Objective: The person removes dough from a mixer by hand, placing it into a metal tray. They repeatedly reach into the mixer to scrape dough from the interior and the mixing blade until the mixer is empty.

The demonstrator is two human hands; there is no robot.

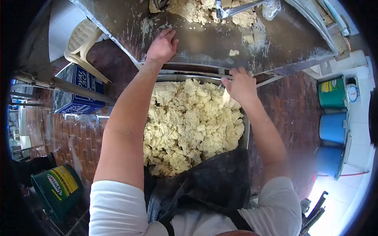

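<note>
A large metal tub [246, 131] of crumbly, pale yellow dough [193, 118] stands in front of my body, under the edge of a metal table [197, 43]. My left hand [162, 47] rests on the tabletop near its front edge, fingers loosely bent and apart, holding nothing. Over the tub's far right corner, my right hand [241, 85] is closed on a pale, flat scraper [226, 98] that points down at the dough. Part of the scraper is hidden by the hand.
More dough [197, 11], a metal tool with a bar handle [222, 11] and a clear plastic bag [271, 9] lie on the table. A blue carton [80, 86] and a cream plastic chair [82, 43] are at left. Green [332, 93] and blue buckets [332, 128] line the right.
</note>
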